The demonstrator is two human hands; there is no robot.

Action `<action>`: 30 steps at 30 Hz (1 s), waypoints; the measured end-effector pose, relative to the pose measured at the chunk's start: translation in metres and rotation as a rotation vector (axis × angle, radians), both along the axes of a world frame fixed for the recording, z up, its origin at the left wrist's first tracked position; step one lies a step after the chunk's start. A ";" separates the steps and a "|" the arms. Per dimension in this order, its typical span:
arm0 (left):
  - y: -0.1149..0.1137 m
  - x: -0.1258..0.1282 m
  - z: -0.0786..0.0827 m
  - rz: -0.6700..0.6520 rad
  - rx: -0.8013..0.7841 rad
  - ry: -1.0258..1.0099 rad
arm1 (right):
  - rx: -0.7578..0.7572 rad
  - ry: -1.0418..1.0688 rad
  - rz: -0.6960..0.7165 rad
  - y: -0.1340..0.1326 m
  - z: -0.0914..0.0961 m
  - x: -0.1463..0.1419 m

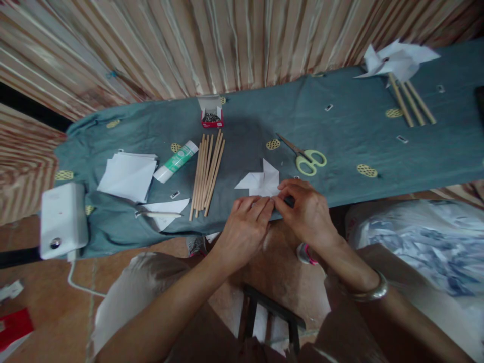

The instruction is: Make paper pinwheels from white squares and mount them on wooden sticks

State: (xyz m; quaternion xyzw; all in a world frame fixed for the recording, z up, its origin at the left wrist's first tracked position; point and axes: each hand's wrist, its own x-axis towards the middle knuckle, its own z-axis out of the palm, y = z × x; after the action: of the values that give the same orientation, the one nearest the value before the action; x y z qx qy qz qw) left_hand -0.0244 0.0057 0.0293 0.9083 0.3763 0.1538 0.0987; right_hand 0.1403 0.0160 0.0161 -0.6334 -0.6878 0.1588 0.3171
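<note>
A white folded paper pinwheel point(263, 179) lies at the front edge of the cloth, its upper and left points showing. My left hand point(247, 222) presses on its lower edge with fingers bent together. On the lower right side, my right hand point(304, 206) pinches the paper between thumb and forefinger. The fingers hide the pinwheel's near part. Scissors point(310, 160) with light green handles lie just beyond my right hand. Left of the paper is a bundle of thin wooden sticks point(206, 174).
Further left are a glue stick point(176, 161), stacked white paper point(128, 176), a pencil point(161, 215) on a paper scrap, and a white device point(62, 219). A red box of small metal pieces point(212, 117) stands behind. Finished pinwheels point(397, 58) with sticks lie far right. A plastic bag point(416, 242) sits below.
</note>
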 end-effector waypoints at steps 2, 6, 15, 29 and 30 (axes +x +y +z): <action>0.000 0.000 0.000 0.001 0.018 0.001 | -0.001 -0.007 0.003 0.000 0.001 0.000; 0.000 0.001 -0.001 0.006 0.023 0.017 | -0.007 -0.018 0.004 0.000 0.001 -0.001; 0.001 0.004 0.002 0.020 0.020 0.037 | -0.011 -0.021 0.000 0.001 0.000 0.000; 0.001 0.005 0.005 0.017 0.022 0.090 | 0.012 -0.065 0.037 0.000 -0.001 0.000; 0.001 0.005 0.005 0.018 0.021 0.092 | 0.023 -0.067 0.041 -0.001 0.000 0.001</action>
State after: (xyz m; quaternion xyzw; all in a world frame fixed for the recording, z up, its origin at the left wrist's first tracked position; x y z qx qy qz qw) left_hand -0.0198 0.0063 0.0346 0.9121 0.3868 0.1166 0.0701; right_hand 0.1412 0.0152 0.0160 -0.6204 -0.7127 0.1359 0.2977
